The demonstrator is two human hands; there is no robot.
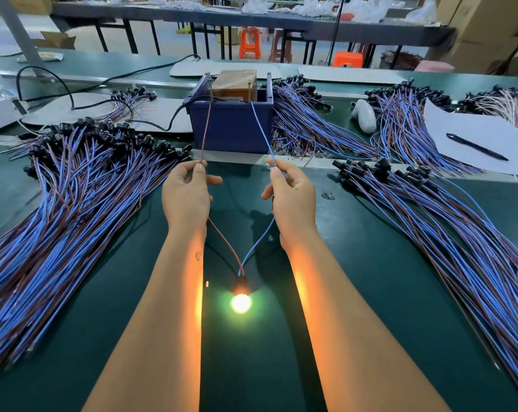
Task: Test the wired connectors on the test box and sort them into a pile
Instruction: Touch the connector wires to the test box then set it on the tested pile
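the test box (232, 126), a dark blue plastic bin with a brown block seated in its top, stands just beyond both hands, and everything here is placed from it. the left hand (186, 191) pinches the thin brown wire (205, 129) between thumb and forefinger, and the right hand (292, 193) pinches the blue wire (262, 129) the same way; each wire runs up from its hand to an upright metal pin at the top of the box, brown to the left pin, blue to the right. below the hands the two wires converge toward the person into one small black connector (240, 283), whose bulb (240, 303) glows bright on the green mat (252, 367), well short of the box. so the piece in hand lies as a long narrow v, its axis running straight from the box toward the person. by the lit bulb, this one seems to pass, and the next move is likely a sideways carry to a heap. the big pile (73, 209) of limp blue and brown leads with black moulded ends lies left of the box, nearer the left hand; another pile (445, 233) lies to the right of it, nearer the right hand. which heap takes tested pieces i cannot tell. the wires look soft, slick and springy, apt to snag on neighbours.
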